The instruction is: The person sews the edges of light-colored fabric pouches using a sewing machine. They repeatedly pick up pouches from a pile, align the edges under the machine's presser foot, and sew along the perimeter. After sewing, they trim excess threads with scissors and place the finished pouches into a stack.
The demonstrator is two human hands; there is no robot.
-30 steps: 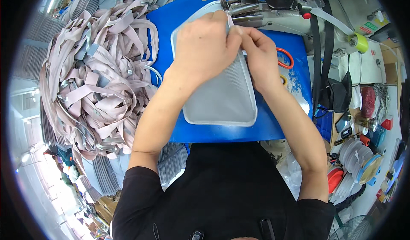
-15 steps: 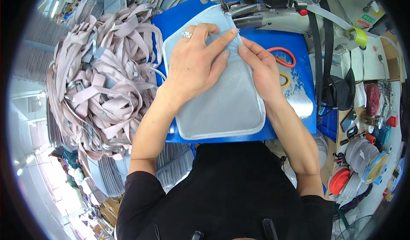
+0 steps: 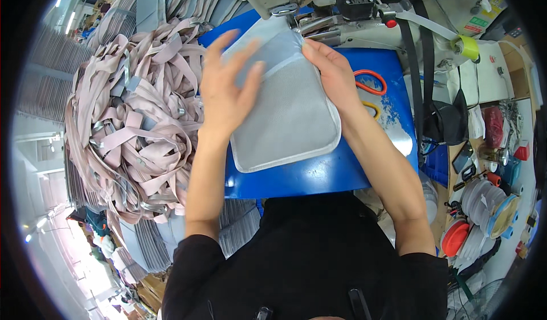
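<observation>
A light grey mesh fabric panel point(image 3: 290, 115) with rounded corners and a bound edge lies at a slant on the blue worktop point(image 3: 319, 180). Its far end reaches the needle area of a sewing machine point(image 3: 288, 15). The thumb and fingers of my right hand point(image 3: 336, 78) pinch the panel's right edge near that end. Over the left edge, my left hand point(image 3: 228, 89) is open with its fingers spread and smeared by motion. It seems raised off the cloth, holding nothing.
Tangled pale pink straps point(image 3: 142, 132) are heaped on the left, with stacked grey panels point(image 3: 151, 243) below and behind. Scissors with red and yellow handles point(image 3: 373, 83) lie right of my right hand. Black straps point(image 3: 419, 69) hang beside the machine. Thread spools point(image 3: 481, 206) stand far right.
My left hand has come off the panel and swung left, its fingers spreading. The panel has shifted slightly up and left, and my right hand, still pinching its edge, has moved left with it.
</observation>
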